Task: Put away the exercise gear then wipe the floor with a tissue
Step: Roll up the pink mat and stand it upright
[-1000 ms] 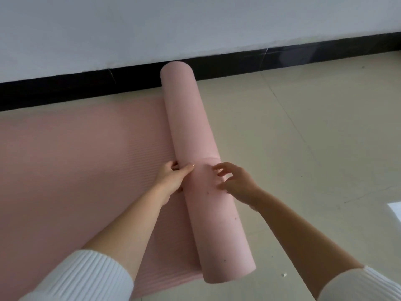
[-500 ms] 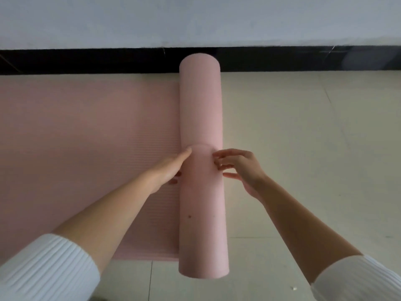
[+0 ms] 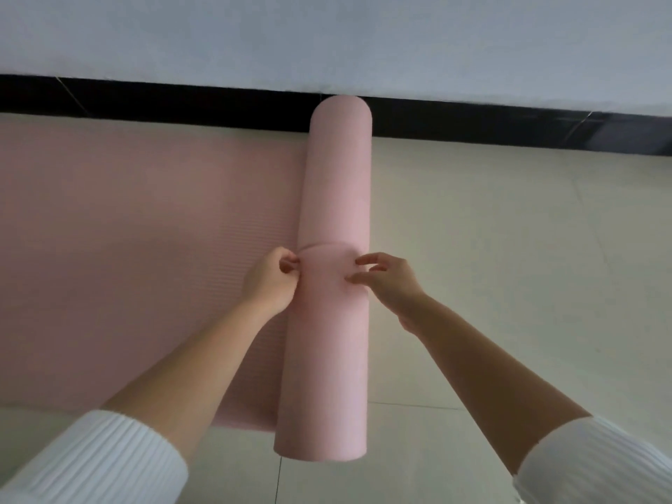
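**Rolling up the mat: partway through**

We are on the first half of the task, putting the gear away. The pink yoga mat [image 3: 334,358] lies on the tiled floor [image 3: 509,285]. Its rolled part runs through the centre from 12 o'clock, where its far end reaches the black skirting [image 3: 182,100], down to 6 o'clock. The flat part [image 3: 145,267] spreads from the roll out toward 9 o'clock, so we judge the rolling well begun but not finished.

Our left hand [image 3: 271,281] sits on the roll's 9 o'clock flank with its fingers curled, pinching the mat where roll and flat sheet meet. Our right hand [image 3: 391,281] is on the 3 o'clock flank, fingers loosely spread, only the tips touching the roll. A curved line crosses the roll between the hands; we cannot tell whether it is a crease or a band.

Next, we think, the roll has to be pushed toward 9 o'clock, with even pressure so the ends stay flush.

We see no bag, box or bin for the mat, and no tissue.
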Demonstrator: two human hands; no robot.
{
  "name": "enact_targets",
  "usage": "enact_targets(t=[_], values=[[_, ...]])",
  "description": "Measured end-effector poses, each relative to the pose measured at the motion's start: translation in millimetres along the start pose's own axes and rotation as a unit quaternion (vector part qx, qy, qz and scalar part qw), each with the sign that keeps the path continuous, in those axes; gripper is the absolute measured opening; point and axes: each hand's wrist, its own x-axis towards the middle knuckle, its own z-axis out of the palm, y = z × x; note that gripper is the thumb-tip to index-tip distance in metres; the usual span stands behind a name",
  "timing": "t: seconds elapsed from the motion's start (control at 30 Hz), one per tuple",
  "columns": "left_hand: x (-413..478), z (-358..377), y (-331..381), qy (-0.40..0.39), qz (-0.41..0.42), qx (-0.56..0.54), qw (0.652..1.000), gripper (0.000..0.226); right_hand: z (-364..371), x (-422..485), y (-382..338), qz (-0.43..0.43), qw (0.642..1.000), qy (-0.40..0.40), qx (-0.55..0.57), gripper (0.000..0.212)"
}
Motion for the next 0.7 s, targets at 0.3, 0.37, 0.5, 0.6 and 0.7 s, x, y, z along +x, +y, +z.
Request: enact_targets(t=[0.3,0.37,0.5,0.6,0.7], values=[[7,-64,-10,-0.215,-0.053,-0.044,0.974,0.043,49,-14,-17,0.019,0.991,-0.028,0.127,0.039],[18,-74,-23,-0.187,-0.047,-0.061,0.979,0.048,65,-16,-20,0.041,0.982,-0.009,0.182,0.044],[37,-88,-55,-0.105,0.005,-0.003,0.994,0.053,103,-11,-24,0.038,0.995,0.083,-0.045,0.058],[39,-101,-72,-0.051,0.040,0.012,0.998,0.031,131,-18,-36,0.037,0.996,0.061,-0.054,0.051],[43,-116,-88,-0.106,0.008,-0.071,0.992,0.020,149,-18,-45,0.018,0.997,0.065,-0.034,0.034]])
